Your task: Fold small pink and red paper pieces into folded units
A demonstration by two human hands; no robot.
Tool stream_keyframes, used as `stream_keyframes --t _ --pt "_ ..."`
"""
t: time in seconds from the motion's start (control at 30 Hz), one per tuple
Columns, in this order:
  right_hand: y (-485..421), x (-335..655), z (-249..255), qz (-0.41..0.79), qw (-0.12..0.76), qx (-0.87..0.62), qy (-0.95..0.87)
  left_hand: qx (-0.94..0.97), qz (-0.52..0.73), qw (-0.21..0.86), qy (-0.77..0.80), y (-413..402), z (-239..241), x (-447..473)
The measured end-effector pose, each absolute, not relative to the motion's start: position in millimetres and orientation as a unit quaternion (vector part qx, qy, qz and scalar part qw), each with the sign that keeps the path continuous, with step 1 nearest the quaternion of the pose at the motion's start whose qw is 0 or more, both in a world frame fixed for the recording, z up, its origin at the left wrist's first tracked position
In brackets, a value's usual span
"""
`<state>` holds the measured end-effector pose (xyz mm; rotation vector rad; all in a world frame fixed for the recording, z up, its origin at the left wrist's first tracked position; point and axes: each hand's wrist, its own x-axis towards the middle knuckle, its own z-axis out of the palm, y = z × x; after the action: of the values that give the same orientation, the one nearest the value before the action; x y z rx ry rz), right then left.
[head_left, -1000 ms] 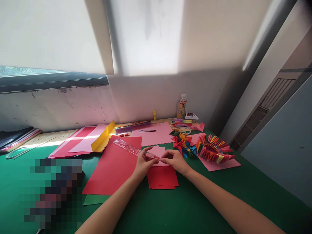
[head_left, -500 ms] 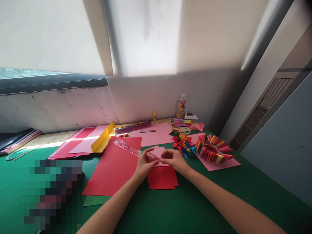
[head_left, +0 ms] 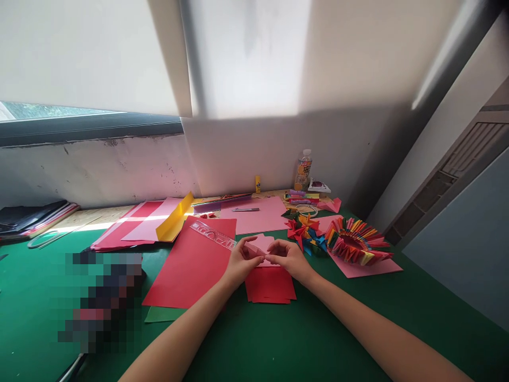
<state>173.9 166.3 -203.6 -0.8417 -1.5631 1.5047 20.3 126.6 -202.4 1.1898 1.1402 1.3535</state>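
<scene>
Between my two hands is a small folded piece of pink paper point(head_left: 254, 249). My left hand point(head_left: 243, 261) pinches it from the left, thumb and forefinger closed on it. From the right, my right hand point(head_left: 289, 258) pinches its near corner with the fingertips. The fingers partly hide the folds. Beneath the hands lie pink paper sheets point(head_left: 272, 262) on top of a stack of red paper squares point(head_left: 271, 286). A clear plastic stencil ruler point(head_left: 210, 234) rests on a large red sheet point(head_left: 191, 270) just left of my left hand.
Right of my hands are folded paper stars point(head_left: 304, 233) and a multicoloured folded-paper ring point(head_left: 356, 241). Behind stand a bottle point(head_left: 304, 171) and a yellow glue stick point(head_left: 257, 184); a pen point(head_left: 245, 209) lies on pink paper. Yellow card point(head_left: 175, 220) and a blurred dark object point(head_left: 107, 297) are left.
The whole view has shifted slightly, so the table's things sit a little further right. Both hands keep their pinch on the pink paper, with only slight finger movement.
</scene>
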Motion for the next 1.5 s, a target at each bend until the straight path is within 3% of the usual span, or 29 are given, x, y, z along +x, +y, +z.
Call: stream_keyframes --t 0.6,1.07,1.5 --pt "163 172 -205 0.484 0.421 -0.353 -0.681 0.400 0.597 0.548 0.429 127 -202 22" --pt "160 171 -204 0.500 0.352 -0.338 -0.715 0.398 0.591 0.545 0.442 131 -210 18" --pt "161 175 -197 0.518 0.410 -0.303 -0.687 0.493 0.541 0.519 0.441 124 -201 25"
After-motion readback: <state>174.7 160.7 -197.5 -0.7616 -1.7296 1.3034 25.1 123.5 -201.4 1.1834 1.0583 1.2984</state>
